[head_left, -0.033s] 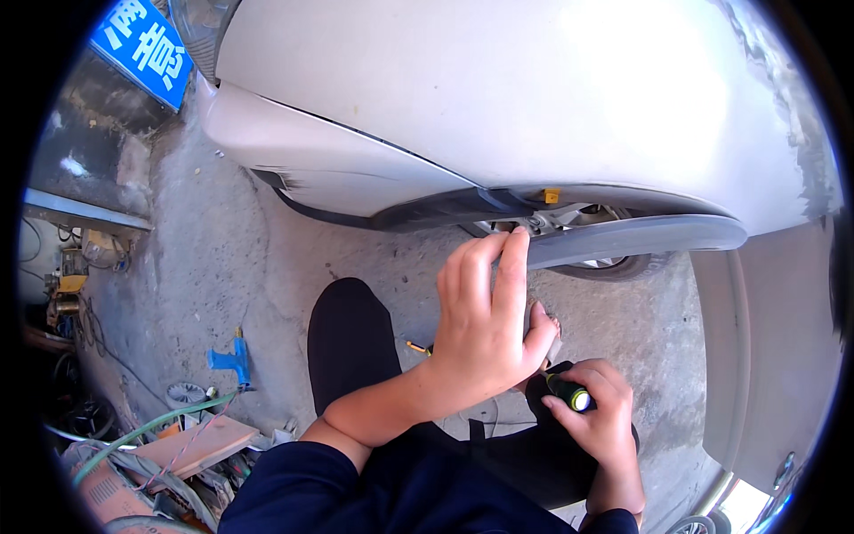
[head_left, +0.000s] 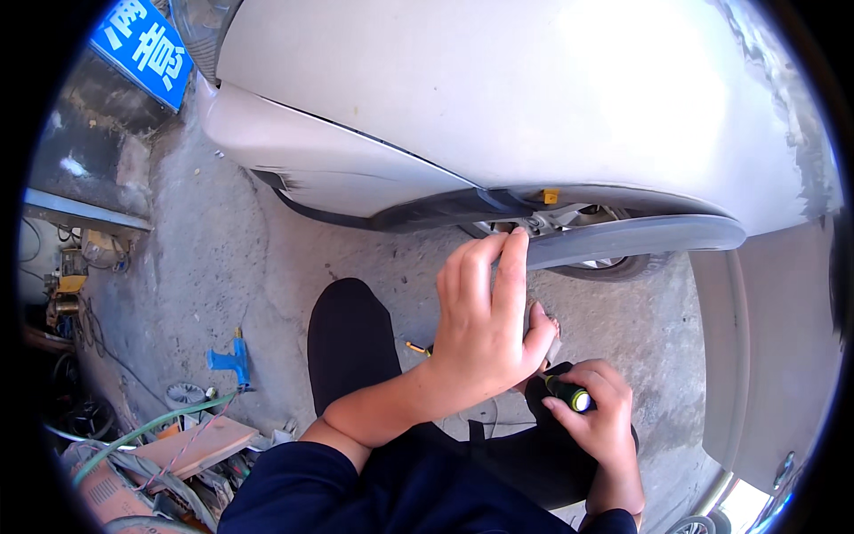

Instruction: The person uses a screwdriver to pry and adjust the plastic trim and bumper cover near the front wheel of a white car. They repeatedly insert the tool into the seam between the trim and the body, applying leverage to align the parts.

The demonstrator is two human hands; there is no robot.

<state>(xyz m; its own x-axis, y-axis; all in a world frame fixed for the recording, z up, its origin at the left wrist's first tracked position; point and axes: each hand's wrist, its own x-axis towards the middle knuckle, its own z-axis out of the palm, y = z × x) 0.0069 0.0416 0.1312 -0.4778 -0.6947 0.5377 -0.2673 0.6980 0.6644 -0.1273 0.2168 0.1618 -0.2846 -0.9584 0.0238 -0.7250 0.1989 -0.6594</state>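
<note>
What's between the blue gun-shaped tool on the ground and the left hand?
In the head view, grey floor, then a dark-trousered knee, then a small yellow-and-black thing lie between the blue tool and the left hand.

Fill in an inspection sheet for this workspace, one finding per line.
Surface: rough grey concrete floor, stained and cracked.
Work items: pale silver car body; long dark grey curved trim strip at its wheel arch, with a black-tyred silver wheel showing behind.
Left hand: fingers extended at the strip's edge; contact unclear.
Right hand: fingers closed around a dark green cylindrical tool handle with a pale end.
Clutter: blue gun-shaped tool on the floor; jumbled pile of brown boards and scraps, lower left.
Cables: green flexible hose across the pile; thin dark cable on the left.
Surroundings: blue rectangular sign with white characters, upper left.
</note>
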